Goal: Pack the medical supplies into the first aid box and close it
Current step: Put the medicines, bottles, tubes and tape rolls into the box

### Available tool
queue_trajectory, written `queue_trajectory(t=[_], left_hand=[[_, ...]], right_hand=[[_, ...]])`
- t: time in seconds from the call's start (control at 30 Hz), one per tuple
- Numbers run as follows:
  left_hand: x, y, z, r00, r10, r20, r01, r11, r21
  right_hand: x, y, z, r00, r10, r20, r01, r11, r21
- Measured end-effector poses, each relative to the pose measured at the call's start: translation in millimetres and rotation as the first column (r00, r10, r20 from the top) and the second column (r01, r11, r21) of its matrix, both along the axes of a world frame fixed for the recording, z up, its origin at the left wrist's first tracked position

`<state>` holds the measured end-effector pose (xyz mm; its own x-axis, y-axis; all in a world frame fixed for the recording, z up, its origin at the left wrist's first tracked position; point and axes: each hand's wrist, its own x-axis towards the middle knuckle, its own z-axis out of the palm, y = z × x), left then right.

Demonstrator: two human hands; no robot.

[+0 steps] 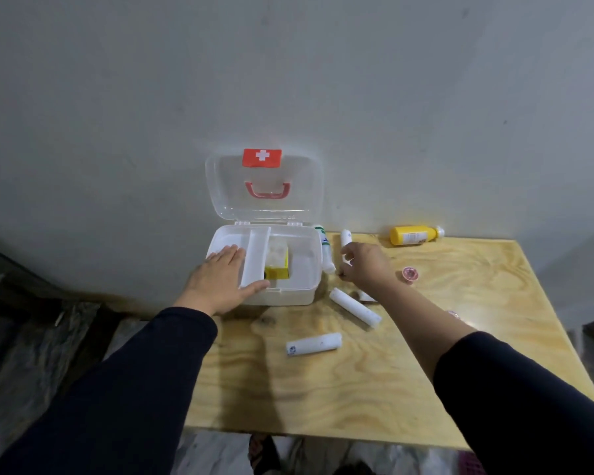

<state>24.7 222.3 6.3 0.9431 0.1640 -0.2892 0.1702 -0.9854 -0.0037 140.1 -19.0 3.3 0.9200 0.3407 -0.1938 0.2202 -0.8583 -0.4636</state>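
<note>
Grey wall is standing behind a pale wooden table (pixel 374 389), and the clear plastic first aid box (pixel 299 289) is sitting at the table's far left side with its see-through lid (pixel 227 186) tipped up against the wall. A small yellow carton (pixel 277 271) is already lying inside the box, next to a white inner tray (pixel 254 258).

The person's left hand (pixel 220 282) is lying flat on the box's left front edge, fingers spread wide and gripping nothing; it looks like it is keeping the box from sliding. The right hand (pixel 366 265) is reaching just beside the box's right wall. Its fingers are curled loosely near a thin white tube (pixel 346 241), but whether they are pinching anything cannot be told.

Most supplies are waiting on the table: a white tube with green print (pixel 324 248) touching the box's right side, two white rolled bandages (pixel 355 307) (pixel 313 343) lying near the front, a small pink tape roll (pixel 410 274) farther right, and a yellow plastic bottle (pixel 414 235) lying on its side by the wall.

The bandage rolls are probably soft and light, so holding one around the middle should be working well. The bottle is likely heavier and smooth, so wrapping the whole hand around its body seems safest. The tubes may be squishy, so a gentle pinch in the middle is best.
</note>
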Motion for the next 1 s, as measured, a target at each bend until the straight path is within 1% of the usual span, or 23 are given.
queue_trajectory(t=[0.1, 0.2, 0.27, 0.37, 0.5, 0.6, 0.7, 0.8, 1.0], left_hand=[[1, 1, -1, 1.0, -0.002, -0.03, 0.003, 1.0, 0.013], [3, 1, -5, 1.0, 0.007, -0.029, -0.006, 1.0, 0.014], [4, 2, -7, 0.999, 0.014, -0.033, -0.013, 1.0, 0.012], [6, 3, -7, 0.999, 0.027, -0.025, -0.027, 1.0, 0.0], [6, 2, -7, 0.999, 0.02, -0.029, -0.02, 1.0, 0.005], [6, 3, -8, 0.999, 0.016, -0.039, -0.016, 1.0, 0.0], [6, 3, -7, 0.999, 0.015, -0.038, -0.015, 1.0, -0.003], [4, 1, -5, 0.999, 0.013, -0.041, -0.013, 1.0, -0.008], [4, 2, -4, 0.999, 0.013, -0.044, -0.014, 1.0, -0.009]], right_hand=[[-5, 4, -17, 0.997, -0.06, -0.052, 0.063, 0.997, 0.047], [-7, 13, -33, 0.982, -0.167, -0.094, 0.179, 0.972, 0.151], [-8, 20, -41, 0.968, -0.229, -0.106, 0.245, 0.952, 0.181], [-9, 33, -51, 0.948, -0.3, -0.105, 0.317, 0.92, 0.232], [-9, 42, -58, 0.929, -0.361, -0.084, 0.371, 0.9, 0.228], [-8, 41, -57, 0.905, -0.418, -0.077, 0.42, 0.852, 0.313], [-2, 34, -48, 0.885, -0.465, -0.029, 0.431, 0.793, 0.431], [8, 28, -33, 0.893, -0.449, 0.019, 0.376, 0.77, 0.514], [13, 14, -10, 0.909, -0.416, 0.028, 0.318, 0.734, 0.6]])
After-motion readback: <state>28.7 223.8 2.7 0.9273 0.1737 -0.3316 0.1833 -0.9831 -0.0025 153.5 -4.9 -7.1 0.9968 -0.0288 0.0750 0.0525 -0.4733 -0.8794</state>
